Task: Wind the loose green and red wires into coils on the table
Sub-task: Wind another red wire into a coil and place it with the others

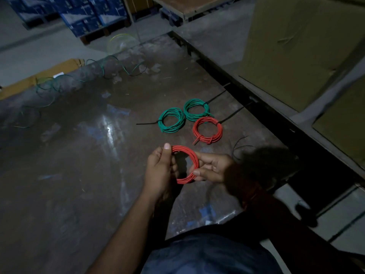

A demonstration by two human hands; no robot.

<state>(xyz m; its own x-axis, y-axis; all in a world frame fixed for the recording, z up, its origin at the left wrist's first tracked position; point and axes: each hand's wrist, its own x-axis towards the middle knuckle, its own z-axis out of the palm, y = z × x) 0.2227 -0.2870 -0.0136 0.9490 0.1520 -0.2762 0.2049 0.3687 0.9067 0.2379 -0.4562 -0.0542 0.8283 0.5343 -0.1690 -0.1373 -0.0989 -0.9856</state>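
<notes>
Both hands' fingers clamped on the red coil (pixel 192 157), left hand (pixel 160 171) at nine o'clock, right hand (pixel 212 168) at three; probably light, springy, best pinched across all turns.

Colours on your table: red and green wire, black ties, dark brown top.

You've got a red coil (pixel 186 165) in hand; a second red coil (pixel 207 130) and two green coils (pixel 171 120) (pixel 196 109) lie flat, each with a black cable tie (pixel 147 123). Loose green wire (pixel 49 89) at the far edge shows yellowish streaks. Table (pixel 79 155) is dark brown, blotched with blue-grey patches. Blue printed boxes (pixel 79 14) at back, tan cardboard (pixel 296 46) to the right, your clothing (pixel 207 258) dark blue.
</notes>
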